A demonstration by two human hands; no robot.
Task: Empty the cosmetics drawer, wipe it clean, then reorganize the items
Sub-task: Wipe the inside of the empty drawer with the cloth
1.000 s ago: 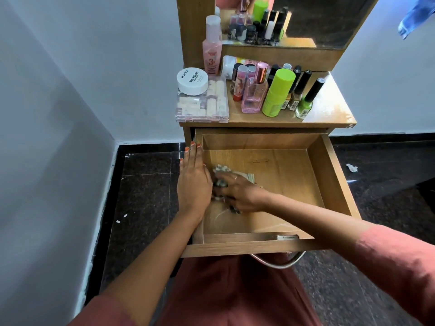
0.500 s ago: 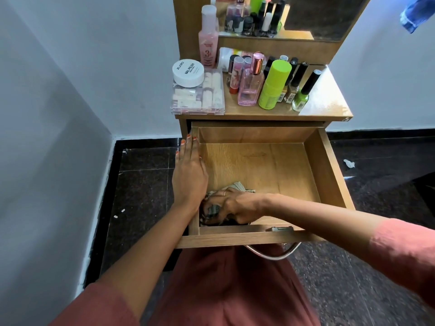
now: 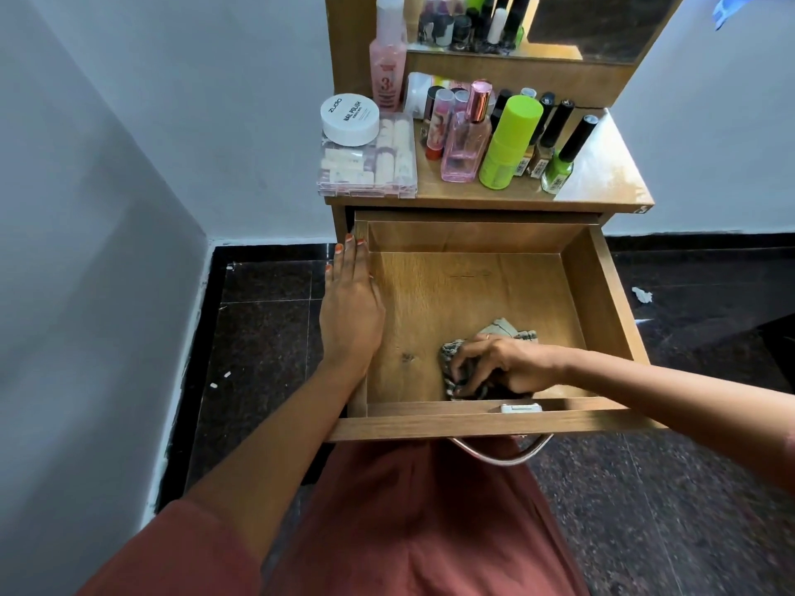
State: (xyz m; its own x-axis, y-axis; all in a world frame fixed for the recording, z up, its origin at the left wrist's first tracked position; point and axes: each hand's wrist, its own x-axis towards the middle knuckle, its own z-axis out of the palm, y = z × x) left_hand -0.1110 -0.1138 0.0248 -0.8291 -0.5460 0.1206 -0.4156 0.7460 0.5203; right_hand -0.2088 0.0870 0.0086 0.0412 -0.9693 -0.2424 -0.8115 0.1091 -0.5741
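The wooden drawer point(image 3: 602, 294) stands pulled out, and a crumpled patterned cloth point(image 3: 501, 328) is the only thing lying in it. My right hand point(image 3: 499, 367) grips the cloth with curled fingers against the drawer floor near the front wall, a little right of the middle. My left hand point(image 3: 350, 307) lies flat with straight fingers on the drawer's left wall. The cosmetics stand on the dresser top point(image 3: 602, 182): a white nail polish jar point(image 3: 349, 119) on a clear box point(image 3: 370, 165), a pink bottle point(image 3: 464, 144), a lime green bottle point(image 3: 509, 141) and several nail polishes.
A mirror point(image 3: 593, 23) rises behind the dresser top. White walls close in on the left and behind. The floor is dark speckled tile point(image 3: 266, 337), with a scrap of white paper point(image 3: 642, 294) on the right. A metal handle point(image 3: 501, 455) hangs under the drawer front.
My right hand has swept the cloth from the drawer's left side down to the front wall and then rightward along it. My left hand has stayed on the left wall.
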